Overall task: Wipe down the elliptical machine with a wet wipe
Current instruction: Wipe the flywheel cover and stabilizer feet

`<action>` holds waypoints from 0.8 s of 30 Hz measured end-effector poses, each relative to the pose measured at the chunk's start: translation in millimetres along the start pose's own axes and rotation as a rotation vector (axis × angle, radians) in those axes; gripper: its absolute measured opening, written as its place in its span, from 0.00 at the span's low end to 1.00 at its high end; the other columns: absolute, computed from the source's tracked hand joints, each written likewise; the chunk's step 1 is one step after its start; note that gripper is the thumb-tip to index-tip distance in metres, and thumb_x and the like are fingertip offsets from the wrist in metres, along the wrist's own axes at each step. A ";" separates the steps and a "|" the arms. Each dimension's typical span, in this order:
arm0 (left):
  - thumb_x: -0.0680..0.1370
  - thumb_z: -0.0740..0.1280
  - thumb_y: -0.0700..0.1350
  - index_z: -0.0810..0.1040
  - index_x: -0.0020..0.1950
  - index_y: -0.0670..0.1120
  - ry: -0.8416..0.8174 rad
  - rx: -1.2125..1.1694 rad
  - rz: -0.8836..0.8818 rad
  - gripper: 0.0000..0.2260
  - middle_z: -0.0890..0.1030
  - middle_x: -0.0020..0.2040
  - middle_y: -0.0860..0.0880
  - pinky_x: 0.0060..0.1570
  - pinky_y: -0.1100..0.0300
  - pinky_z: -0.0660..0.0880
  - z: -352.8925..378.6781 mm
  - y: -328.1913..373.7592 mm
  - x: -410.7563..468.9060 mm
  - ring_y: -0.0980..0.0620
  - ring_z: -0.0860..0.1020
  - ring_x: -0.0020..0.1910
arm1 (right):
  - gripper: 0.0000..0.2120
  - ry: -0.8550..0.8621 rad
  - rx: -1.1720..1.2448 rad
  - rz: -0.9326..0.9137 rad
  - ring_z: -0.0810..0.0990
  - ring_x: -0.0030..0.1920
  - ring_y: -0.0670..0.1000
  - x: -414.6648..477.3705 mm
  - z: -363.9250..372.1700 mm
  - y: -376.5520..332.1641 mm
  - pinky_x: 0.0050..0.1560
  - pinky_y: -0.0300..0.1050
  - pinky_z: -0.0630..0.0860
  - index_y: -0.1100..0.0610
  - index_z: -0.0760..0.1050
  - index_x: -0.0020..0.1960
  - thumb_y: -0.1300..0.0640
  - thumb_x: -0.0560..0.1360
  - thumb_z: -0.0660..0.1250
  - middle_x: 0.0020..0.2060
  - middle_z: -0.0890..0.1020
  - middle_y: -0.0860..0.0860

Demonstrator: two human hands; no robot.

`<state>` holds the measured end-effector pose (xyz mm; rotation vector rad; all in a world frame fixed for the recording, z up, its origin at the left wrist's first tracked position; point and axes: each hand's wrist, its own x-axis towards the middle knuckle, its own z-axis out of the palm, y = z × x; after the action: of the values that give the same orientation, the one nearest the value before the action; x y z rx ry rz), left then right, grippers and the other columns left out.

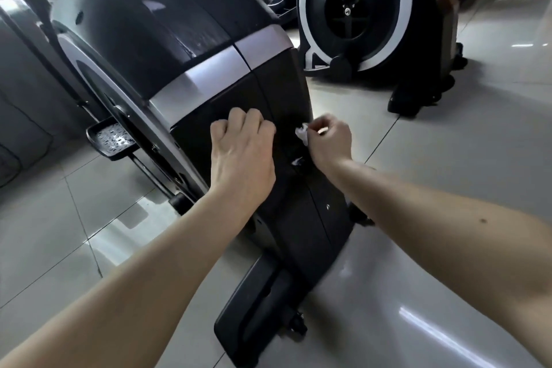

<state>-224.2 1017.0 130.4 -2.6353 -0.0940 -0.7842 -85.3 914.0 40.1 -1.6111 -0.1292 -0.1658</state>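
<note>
Work is under way on the elliptical machine (167,48), at the lower dark panel of its rear housing. The right hand (327,140) pinches a crumpled wet wipe (302,134) against that panel. The left hand (242,152) is loosely fisted on the same panel; whether it holds anything cannot be told. The upper cover shows streaks, probably already wiped. The pedal (112,139) and base (257,317) appear outstanding. A second machine (358,9) stands well apart on the tiled floor (448,158), with nothing obstructing.

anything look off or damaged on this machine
One small thing: a white scrap sits on the dark housing just below the wet wipe bunched in the right hand, possibly a torn wipe bit or glare. No visible damage. The left hand rests closed against the housing.
</note>
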 end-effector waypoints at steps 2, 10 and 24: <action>0.74 0.67 0.41 0.78 0.59 0.49 -0.013 -0.007 -0.014 0.14 0.74 0.55 0.51 0.58 0.51 0.63 3.9 3.3 -4.4 0.46 0.69 0.57 | 0.08 0.066 0.011 -0.090 0.82 0.42 0.48 16.6 1.9 -26.0 0.48 0.48 0.79 0.54 0.80 0.41 0.52 0.74 0.75 0.38 0.83 0.46; 0.78 0.65 0.47 0.78 0.62 0.51 -0.137 0.008 -0.068 0.14 0.73 0.56 0.52 0.57 0.53 0.63 25.2 23.1 -35.3 0.48 0.68 0.59 | 0.03 -0.065 -0.041 -0.348 0.79 0.42 0.33 -30.4 -0.2 -21.1 0.45 0.26 0.70 0.59 0.82 0.44 0.66 0.74 0.71 0.44 0.81 0.50; 0.77 0.66 0.47 0.81 0.58 0.49 -0.138 -0.035 -0.099 0.11 0.74 0.53 0.52 0.56 0.52 0.64 33.5 20.6 -44.7 0.48 0.68 0.56 | 0.06 -0.044 -0.287 -0.191 0.82 0.49 0.48 -33.6 -9.0 22.6 0.53 0.36 0.74 0.53 0.82 0.44 0.62 0.75 0.70 0.46 0.83 0.50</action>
<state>-241.1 1012.8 73.5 -2.7333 -0.2526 -0.6398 -114.4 904.6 12.0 -1.8889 -0.3052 -0.3073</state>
